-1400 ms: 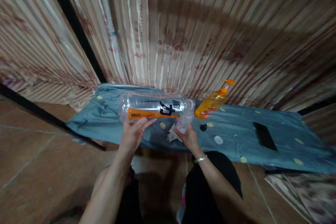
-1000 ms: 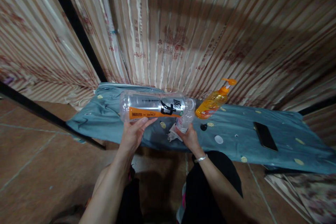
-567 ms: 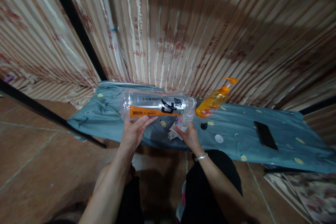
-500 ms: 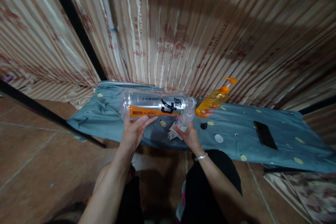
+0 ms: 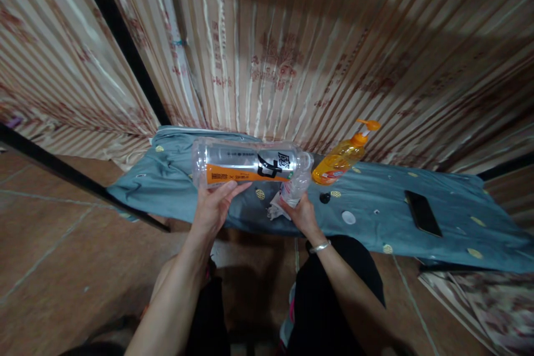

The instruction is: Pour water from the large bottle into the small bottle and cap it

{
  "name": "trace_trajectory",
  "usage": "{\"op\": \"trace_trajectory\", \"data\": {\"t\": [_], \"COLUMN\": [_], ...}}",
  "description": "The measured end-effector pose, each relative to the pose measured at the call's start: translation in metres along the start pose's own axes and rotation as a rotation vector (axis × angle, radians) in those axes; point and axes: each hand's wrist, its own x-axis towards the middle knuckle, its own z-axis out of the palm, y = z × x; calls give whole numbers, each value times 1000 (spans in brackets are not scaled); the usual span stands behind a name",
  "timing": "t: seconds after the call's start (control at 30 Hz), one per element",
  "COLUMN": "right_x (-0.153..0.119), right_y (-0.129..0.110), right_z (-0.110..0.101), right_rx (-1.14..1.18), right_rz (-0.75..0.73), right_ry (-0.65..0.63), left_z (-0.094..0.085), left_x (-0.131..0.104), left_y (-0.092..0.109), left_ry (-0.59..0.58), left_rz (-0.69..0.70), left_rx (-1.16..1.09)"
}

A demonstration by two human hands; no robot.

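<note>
My left hand (image 5: 214, 206) is wrapped around the lower part of a large clear plastic bottle (image 5: 246, 162) with a silver and orange label. The bottle lies level, its neck pointing right. Closed around a smaller clear bottle (image 5: 295, 186), my right hand (image 5: 303, 214) holds it tilted, its upper end against the large bottle's neck. Whether liquid passes between them I cannot tell. A crumpled white tissue or wrapper (image 5: 276, 208) shows beside my right hand. Just to the right stands an orange pump bottle (image 5: 339, 160) of yellow-orange liquid.
On the blue-green cloth (image 5: 375, 194) lie a black cap (image 5: 325, 198), a white round lid (image 5: 348, 217) and a black phone (image 5: 423, 213). A striped curtain (image 5: 283, 55) hangs behind. Dark metal poles (image 5: 120, 39) rise at the left.
The view has shifted very slightly. Both hands keep their hold on the two bottles, in nearly the same place.
</note>
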Motion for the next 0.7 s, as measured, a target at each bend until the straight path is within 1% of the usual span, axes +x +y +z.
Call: {"op": "trace_trajectory", "data": {"t": [0.2, 0.53, 0.7], "right_x": [-1, 0, 0], "right_y": [0, -4, -1], "right_z": [-1, -4, -3], "right_rx": [36, -14, 23], "right_rz": [-25, 20, -15], "right_ry": [9, -25, -17], "left_z": [-2, -4, -3], "left_x": [1, 2, 1], "left_y": [-1, -3, -2], "left_ry": [-1, -19, -13], "left_rz": [3, 9, 1], "left_rx": [7, 35, 37]}}
